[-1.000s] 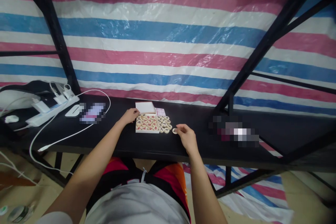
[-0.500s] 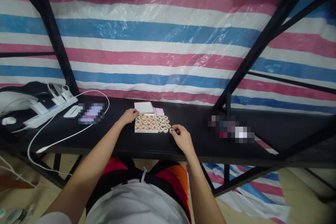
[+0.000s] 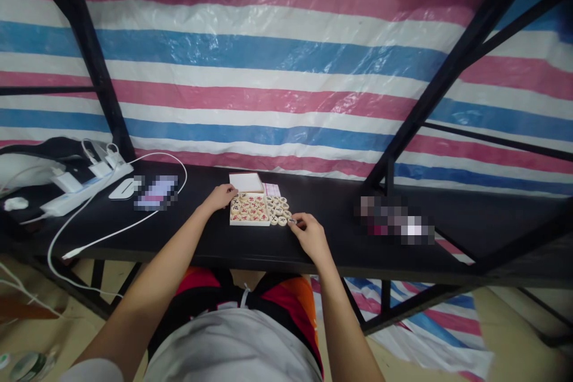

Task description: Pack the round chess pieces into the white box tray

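A white box (image 3: 249,222) filled with round pieces bearing red and black characters lies on the black table (image 3: 340,250). Several loose round pieces (image 3: 280,210) with black characters lie against its right side. My left hand (image 3: 221,197) is at the box's upper left corner, its fingers closed together there; what they pinch, if anything, is too small to tell. With thumb and fingertips, my right hand (image 3: 310,233) holds one round piece (image 3: 292,221) at the right edge of the loose pieces. Behind the box lies an open white lid (image 3: 246,182).
A pink and white sheet (image 3: 271,190) lies beside the lid. At left are a power strip (image 3: 80,192), white cables and a blurred phone (image 3: 156,193). Blurred items (image 3: 394,219) sit to the right. Black metal bars (image 3: 414,92) and striped sheeting stand behind.
My right hand and the piece at its fingertips have shifted very slightly left, nearer the loose pieces. My left hand stays at the box corner.
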{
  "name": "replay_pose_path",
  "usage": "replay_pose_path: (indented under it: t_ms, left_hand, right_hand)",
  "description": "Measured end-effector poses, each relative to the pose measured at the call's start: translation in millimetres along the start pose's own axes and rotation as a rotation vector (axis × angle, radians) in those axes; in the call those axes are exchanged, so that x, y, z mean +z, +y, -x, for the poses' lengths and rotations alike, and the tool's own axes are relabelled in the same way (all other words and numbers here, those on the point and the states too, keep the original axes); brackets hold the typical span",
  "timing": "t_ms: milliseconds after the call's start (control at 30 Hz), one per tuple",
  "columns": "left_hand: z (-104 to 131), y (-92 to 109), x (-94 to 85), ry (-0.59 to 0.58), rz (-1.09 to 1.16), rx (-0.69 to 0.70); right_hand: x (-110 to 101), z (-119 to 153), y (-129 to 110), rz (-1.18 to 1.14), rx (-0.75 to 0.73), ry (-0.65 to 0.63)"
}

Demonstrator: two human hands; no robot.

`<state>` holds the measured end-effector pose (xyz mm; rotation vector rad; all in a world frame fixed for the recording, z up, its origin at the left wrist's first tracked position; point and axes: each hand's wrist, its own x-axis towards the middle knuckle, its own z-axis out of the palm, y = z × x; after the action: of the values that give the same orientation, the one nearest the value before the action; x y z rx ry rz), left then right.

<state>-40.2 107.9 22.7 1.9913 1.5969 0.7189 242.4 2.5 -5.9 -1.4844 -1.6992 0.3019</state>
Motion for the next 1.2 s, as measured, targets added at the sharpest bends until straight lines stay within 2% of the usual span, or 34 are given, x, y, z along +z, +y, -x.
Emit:
replay_pose_path:
  t_ms: [467, 1200]
  left_hand:
    - [1.0, 1.9, -0.9, -0.009, -0.001, -0.021]
    - [-1.2, -2.5, 1.6, -0.001, 0.018, -0.007]
  right_hand:
    - [5.7, 5.3, -3.5, 0.239, -0.185, -0.100]
    - [8.1, 3.9, -9.6, 0.361, -0.168, -0.112]
